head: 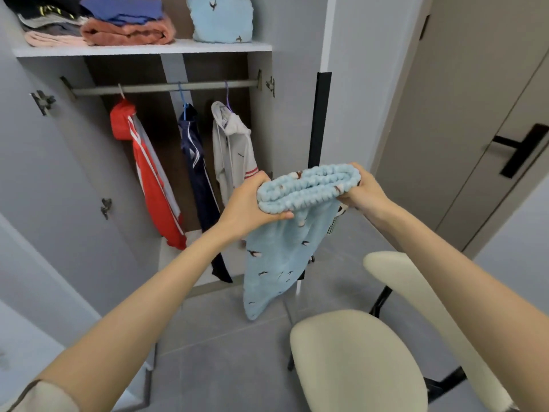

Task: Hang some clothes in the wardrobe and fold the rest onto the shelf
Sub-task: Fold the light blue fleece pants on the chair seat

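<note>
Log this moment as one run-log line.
stage: folding | left hand: grips blue garment | right hand: grips same | rail: three jackets hung | shelf: folded piles

A white shelf (142,48) runs across the top of the open wardrobe. On its left end lies a pile of folded clothes: a dark garment with yellow marks (44,8) on top, grey pieces below it and a pale pink one (50,40) at the bottom. Just beside that pile sits a folded rust-orange garment (127,32) with a folded blue one (124,8) stacked on it. Further right, apart from the piles, a light blue folded piece with small bird prints (221,17) stands upright on the shelf. Below, a grey tiled floor (225,346) carries a cream chair (356,361) with black legs.
</note>
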Demonstrator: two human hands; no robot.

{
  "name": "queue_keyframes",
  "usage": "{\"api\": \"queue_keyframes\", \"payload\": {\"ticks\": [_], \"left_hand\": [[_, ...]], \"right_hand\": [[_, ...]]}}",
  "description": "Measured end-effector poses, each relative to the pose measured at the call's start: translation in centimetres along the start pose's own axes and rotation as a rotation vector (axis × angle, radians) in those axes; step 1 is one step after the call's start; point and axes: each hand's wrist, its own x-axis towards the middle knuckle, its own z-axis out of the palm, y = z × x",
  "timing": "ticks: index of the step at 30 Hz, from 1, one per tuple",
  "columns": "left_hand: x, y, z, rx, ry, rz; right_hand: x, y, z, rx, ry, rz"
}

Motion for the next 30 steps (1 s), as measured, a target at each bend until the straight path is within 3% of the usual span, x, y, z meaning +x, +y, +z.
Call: {"api": "queue_keyframes", "payload": {"ticks": [3, 9, 13, 20, 30], "left_hand": [[-1.3, 1.1, 5.1, -0.051, -0.105, 0.021], [-6.9, 2.0, 17.6, -0.210, -0.256, 0.034], [-11.6, 2.8, 25.9, -0.312, -0.328, 0.092], [-20.1, 3.3, 37.8, -0.401, -0.335, 0.151], [-33.3, 7.5, 46.2, -0.400, -0.365, 0.086]], "right_hand": [[-3.6, 3.5, -2.8, 0.069, 0.097, 0.038], [-13.0, 12.7, -6.1, 0.126, 0.534, 0.090], [-18.9, 18.5, -8.2, 0.159, 0.722, 0.070], [-28.2, 28.3, -11.5, 0.161, 0.837, -0.053], [-41.2, 36.8, -16.1, 0.237, 0.920, 0.066]]}}
